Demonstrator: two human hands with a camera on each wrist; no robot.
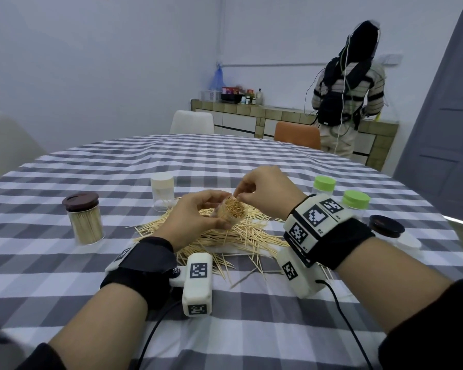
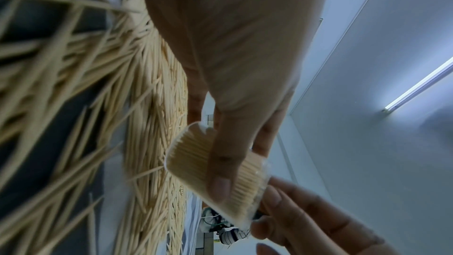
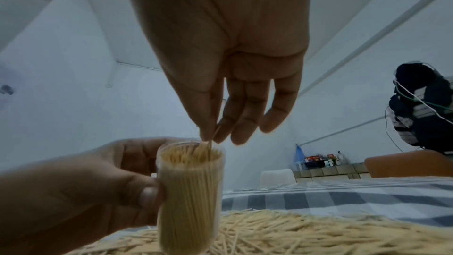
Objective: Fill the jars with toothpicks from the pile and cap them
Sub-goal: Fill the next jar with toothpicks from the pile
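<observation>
My left hand (image 1: 198, 212) grips a clear jar (image 1: 231, 213) packed with toothpicks, tilted above the toothpick pile (image 1: 225, 240). In the right wrist view the same jar (image 3: 190, 187) is uncapped and my right hand (image 3: 212, 139) pinches a toothpick (image 3: 210, 143) whose lower end is in the jar's mouth. In the left wrist view my left thumb lies across the jar (image 2: 196, 164) and my right fingers (image 2: 289, 207) are at its mouth. In the head view my right hand (image 1: 241, 194) is at the jar's rim.
On the checked tablecloth (image 1: 225, 161) stand a full jar with a brown cap (image 1: 84, 218), a white-capped jar (image 1: 162, 192) behind the pile, and two green-capped jars (image 1: 324, 186) (image 1: 356, 202). A loose dark cap (image 1: 386, 225) lies right. A person (image 1: 348, 92) stands at the far counter.
</observation>
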